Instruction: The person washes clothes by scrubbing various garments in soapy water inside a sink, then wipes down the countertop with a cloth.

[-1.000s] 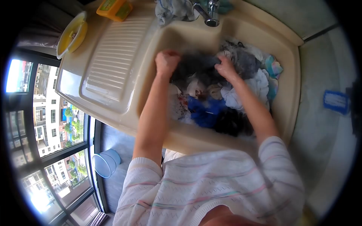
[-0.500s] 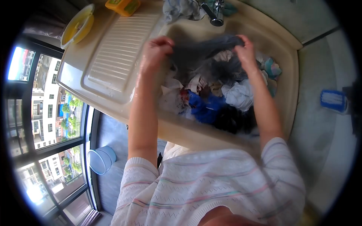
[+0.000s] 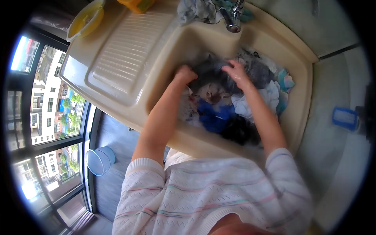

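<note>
A dark grey wet garment (image 3: 209, 70) lies low in the basin, stretched between my two hands. At its left end, beside the basin's inner wall, my left hand (image 3: 185, 74) is closed on the fabric. My right hand (image 3: 237, 74) pinches the other end near the middle of the pile. Around them sit a blue cloth (image 3: 213, 115), a black cloth (image 3: 239, 129), a white cloth (image 3: 250, 102) and a grey cloth (image 3: 258, 72). The garment's kind cannot be made out.
The beige sink (image 3: 166, 58) has a ribbed washboard (image 3: 121, 51) on its left. A chrome faucet (image 3: 234, 23) overhangs the back, near bundled cloths (image 3: 196, 11). A yellow basin (image 3: 86, 21) stands at far left, a blue bucket (image 3: 100, 160) on the floor. A blue brush (image 3: 344, 118) is at right.
Both hands have come down into the basin with the dark grey garment, which was held up and spread before. They are closer together now. The view has shifted slightly.
</note>
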Tool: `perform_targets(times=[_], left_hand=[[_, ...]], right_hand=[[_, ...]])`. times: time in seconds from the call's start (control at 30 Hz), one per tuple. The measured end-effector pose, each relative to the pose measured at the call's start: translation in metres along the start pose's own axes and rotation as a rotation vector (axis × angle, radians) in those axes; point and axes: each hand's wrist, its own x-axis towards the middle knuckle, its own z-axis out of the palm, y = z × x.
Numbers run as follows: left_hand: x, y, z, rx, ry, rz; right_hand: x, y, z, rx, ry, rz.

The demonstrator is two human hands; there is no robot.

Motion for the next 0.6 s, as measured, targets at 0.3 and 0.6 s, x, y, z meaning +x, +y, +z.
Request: perform_targets(times=[0.3, 0.6], left_hand=[[-0.042, 0.051, -0.082, -1.487, -0.167, 0.403], [-0.005, 0.013, 0.009, 0.531, -0.38, 0.315]], right_hand=[[-0.014, -0.062, -0.075, 0.508, 0.157, -0.049], [-0.012, 0.035, 0.02, -0.769, -0.011, -0.046]])
